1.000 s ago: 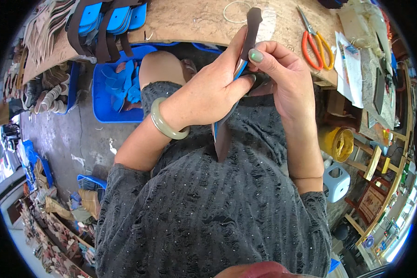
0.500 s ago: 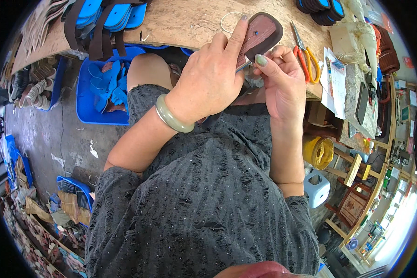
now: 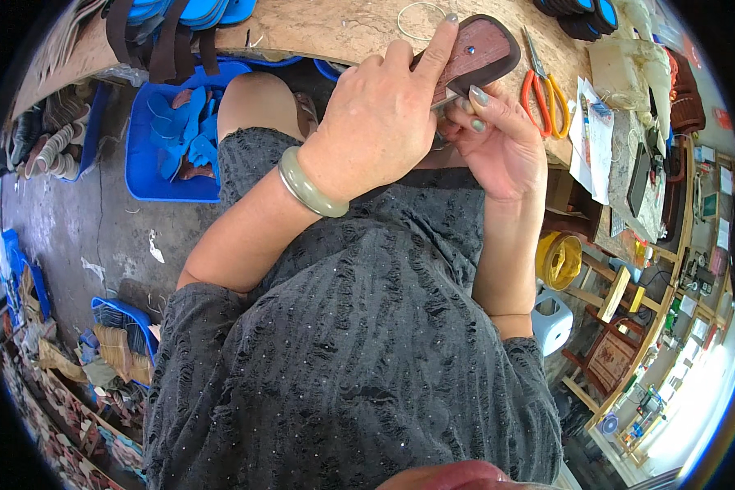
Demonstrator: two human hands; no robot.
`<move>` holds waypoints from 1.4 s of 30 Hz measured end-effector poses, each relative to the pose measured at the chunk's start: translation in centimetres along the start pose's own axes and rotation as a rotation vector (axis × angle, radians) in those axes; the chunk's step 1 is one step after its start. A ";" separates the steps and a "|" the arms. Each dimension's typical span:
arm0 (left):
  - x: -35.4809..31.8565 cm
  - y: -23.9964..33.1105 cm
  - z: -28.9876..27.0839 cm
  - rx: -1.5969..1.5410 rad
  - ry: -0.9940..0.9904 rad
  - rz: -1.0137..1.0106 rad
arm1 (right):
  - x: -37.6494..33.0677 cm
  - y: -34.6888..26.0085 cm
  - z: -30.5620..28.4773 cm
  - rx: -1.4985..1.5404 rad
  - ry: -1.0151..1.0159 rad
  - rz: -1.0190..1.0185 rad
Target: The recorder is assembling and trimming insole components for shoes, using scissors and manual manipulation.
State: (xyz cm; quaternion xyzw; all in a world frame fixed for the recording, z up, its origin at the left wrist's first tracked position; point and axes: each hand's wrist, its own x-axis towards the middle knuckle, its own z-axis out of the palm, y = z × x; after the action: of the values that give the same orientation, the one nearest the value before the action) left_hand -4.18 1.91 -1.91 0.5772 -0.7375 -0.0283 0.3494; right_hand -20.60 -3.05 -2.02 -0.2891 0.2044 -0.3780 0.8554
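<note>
Wooden workbench (image 3: 343, 28) above grey concrete floor (image 3: 82, 220).

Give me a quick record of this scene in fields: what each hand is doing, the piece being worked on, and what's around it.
Left hand: grips the piece from above, index finger stretched along its face; pale green bangle on the wrist
Right hand: supports the piece from below, fingers curled at its edge
Held piece: reddish-brown, sole-shaped leather piece with dark rim, held over the workbench edge
Workbench: worn wooden bench top
Nearby right: orange-handled scissors lying on the bench
Nearby left: blue plastic tray of blue cut pieces on the floor
Tool in hand: cannot tell
</note>
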 end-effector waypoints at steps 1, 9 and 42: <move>-0.1 -0.2 0.3 -0.022 -0.028 0.002 | -0.1 0.2 0.0 -0.002 0.000 0.003; -0.1 0.2 -0.1 -0.317 -0.244 -0.131 | -0.9 0.5 0.1 0.165 -0.029 0.051; 0.4 -0.9 0.7 -0.876 -0.566 -0.365 | 2.0 -1.5 -1.8 -1.721 -0.066 -1.235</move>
State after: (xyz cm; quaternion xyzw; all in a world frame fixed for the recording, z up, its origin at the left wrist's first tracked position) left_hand -3.87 1.02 -2.69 0.4663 -0.6099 -0.5467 0.3343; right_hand -21.17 -6.05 -2.62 -0.8615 0.1975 -0.4670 0.0273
